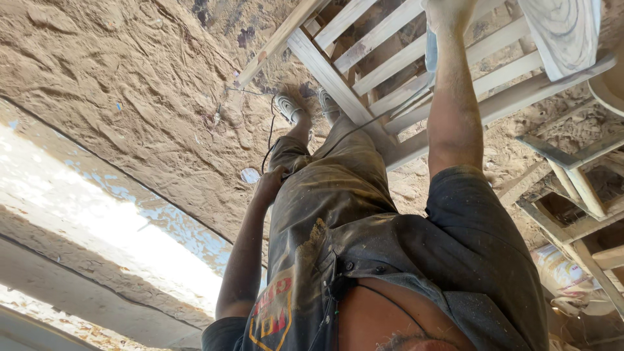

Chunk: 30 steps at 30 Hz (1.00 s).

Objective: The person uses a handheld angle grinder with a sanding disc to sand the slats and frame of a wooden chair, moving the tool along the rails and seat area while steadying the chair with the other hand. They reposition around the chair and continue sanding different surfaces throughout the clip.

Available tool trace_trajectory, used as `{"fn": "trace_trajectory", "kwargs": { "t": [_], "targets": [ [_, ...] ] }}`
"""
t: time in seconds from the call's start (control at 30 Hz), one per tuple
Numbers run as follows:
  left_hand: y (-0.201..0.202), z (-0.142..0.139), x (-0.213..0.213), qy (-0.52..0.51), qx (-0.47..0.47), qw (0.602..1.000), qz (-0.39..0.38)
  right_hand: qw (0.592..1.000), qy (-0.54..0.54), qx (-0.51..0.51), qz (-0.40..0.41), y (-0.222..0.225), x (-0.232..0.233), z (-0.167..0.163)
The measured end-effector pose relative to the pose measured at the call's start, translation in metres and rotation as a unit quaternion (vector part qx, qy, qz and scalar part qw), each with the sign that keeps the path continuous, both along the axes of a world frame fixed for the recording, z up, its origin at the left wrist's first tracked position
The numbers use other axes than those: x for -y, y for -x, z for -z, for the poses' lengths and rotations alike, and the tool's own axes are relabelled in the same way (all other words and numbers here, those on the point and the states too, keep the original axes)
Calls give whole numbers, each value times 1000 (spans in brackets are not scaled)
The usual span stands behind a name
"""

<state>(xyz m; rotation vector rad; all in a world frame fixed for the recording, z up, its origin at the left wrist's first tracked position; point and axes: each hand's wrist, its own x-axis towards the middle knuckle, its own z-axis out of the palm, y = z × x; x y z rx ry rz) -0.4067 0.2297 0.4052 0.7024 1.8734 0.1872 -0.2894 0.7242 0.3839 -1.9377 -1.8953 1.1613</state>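
Note:
I look down my own body, with dusty dark trousers and my shoes (305, 107) on sawdust-covered ground. My left hand (270, 183) rests against my left thigh, fingers curled where a thin black cable (268, 140) comes up from the floor. From there the cable crosses my leg toward the pale wooden slatted frame (383, 32). My right arm stretches out to that frame. My right hand (447, 12), white with dust, lies on the slats at the top edge and is partly cut off. A blue-grey object (431, 51) sits beside the wrist; what it is stays unclear.
A round cut wood piece (565, 32) lies on the frame at top right. More timber frames (572, 188) and a printed sack (562, 273) stand on the right. A bright sunlit concrete strip (97, 221) runs along the left. A small round lid (249, 175) lies in the sawdust.

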Motion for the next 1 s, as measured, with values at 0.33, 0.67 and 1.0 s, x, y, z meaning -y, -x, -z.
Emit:
{"fn": "trace_trajectory", "kwargs": {
  "t": [0.33,0.67,1.0],
  "targets": [
    [8,3,6,14,-2,1000,-3,985,-14,93,-143,33,74,13],
    [12,15,28,29,-2,999,-13,943,3,163,-290,47,137,33],
    [17,13,28,-29,1,999,-12,963,-55,169,-202,27,76,21]
  ]
}}
